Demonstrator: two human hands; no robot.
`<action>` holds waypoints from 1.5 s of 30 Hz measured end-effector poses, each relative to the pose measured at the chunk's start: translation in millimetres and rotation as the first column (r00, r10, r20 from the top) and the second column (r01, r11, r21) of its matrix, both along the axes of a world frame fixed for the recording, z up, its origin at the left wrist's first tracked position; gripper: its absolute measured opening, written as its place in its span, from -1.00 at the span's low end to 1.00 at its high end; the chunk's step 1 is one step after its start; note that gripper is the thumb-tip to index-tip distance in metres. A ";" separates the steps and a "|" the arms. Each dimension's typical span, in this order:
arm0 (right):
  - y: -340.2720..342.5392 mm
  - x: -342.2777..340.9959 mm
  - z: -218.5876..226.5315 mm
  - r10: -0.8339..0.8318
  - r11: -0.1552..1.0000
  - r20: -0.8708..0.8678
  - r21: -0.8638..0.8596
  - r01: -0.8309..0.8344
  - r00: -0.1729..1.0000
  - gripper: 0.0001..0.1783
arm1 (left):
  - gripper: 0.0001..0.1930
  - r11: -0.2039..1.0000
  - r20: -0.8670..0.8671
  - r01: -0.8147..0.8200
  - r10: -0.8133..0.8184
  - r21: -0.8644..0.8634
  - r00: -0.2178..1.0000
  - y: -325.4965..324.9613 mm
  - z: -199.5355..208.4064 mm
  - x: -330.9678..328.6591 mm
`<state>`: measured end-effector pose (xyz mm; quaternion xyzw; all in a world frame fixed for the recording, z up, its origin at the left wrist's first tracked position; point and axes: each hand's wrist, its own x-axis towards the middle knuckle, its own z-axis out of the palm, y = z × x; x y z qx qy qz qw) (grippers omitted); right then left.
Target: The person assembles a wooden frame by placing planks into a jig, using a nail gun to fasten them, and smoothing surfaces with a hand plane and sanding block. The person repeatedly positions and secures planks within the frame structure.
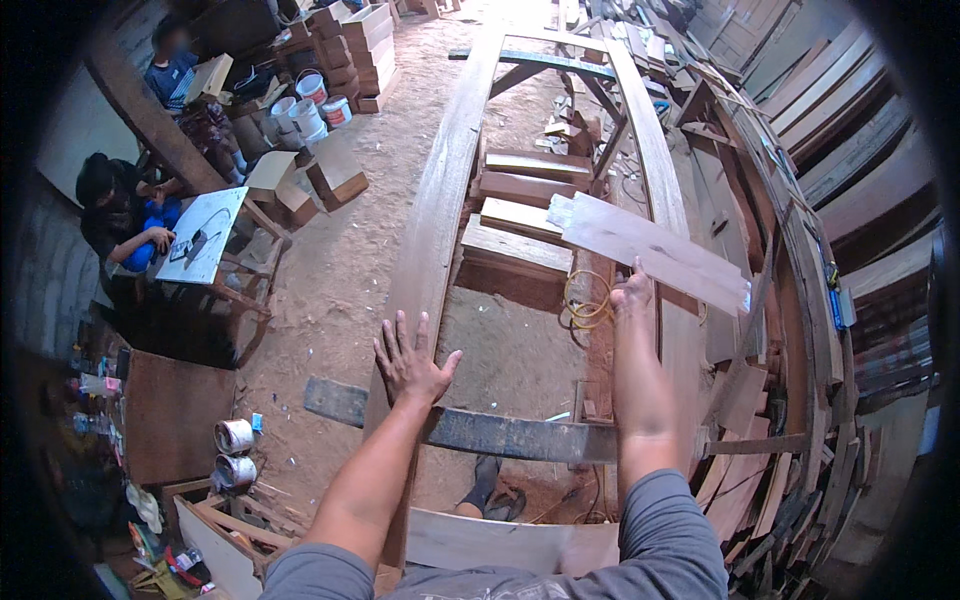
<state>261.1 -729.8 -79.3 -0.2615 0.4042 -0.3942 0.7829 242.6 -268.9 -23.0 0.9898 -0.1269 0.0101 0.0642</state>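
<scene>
My left hand (413, 362) lies flat with its fingers spread on a long wooden board (440, 220), nearer its inner edge. Held in my right hand (632, 290) is a short wooden plank (650, 243) with jagged, pale ends. The hand grips the plank's near edge, the index finger pointing over its face; the other fingertips are partly hidden. This plank slants above a second long board (648, 140) on the right. Both long boards rest across a dark crossbar (510, 436) near me and a far trestle bar (540, 62).
Stacked wooden pieces (515, 245) and a coiled yellow hose (587, 300) lie between the boards. Timber racks (790, 250) line the right side. At left, one person (120, 215) sits by a small white-topped table (203, 236); another sits farther back. Buckets (308, 118) stand beyond.
</scene>
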 end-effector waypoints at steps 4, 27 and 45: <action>41.0 23.4 3.1 0.007 0.996 0.153 -0.088 0.007 0.988 -0.61 | 0.10 1.000 -0.010 -0.008 0.008 0.018 1.000 3.4 -1.5 0.1; 113.2 34.8 23.5 0.121 0.993 0.194 -0.019 -0.119 0.974 -0.65 | 0.08 1.000 0.023 0.012 -0.012 -0.011 1.000 0.4 -3.5 -0.7; 114.2 44.1 10.6 0.149 0.989 0.126 -0.020 -0.147 0.981 -0.68 | 0.08 1.000 -0.024 -0.002 0.002 -0.015 1.000 2.7 -2.2 -1.4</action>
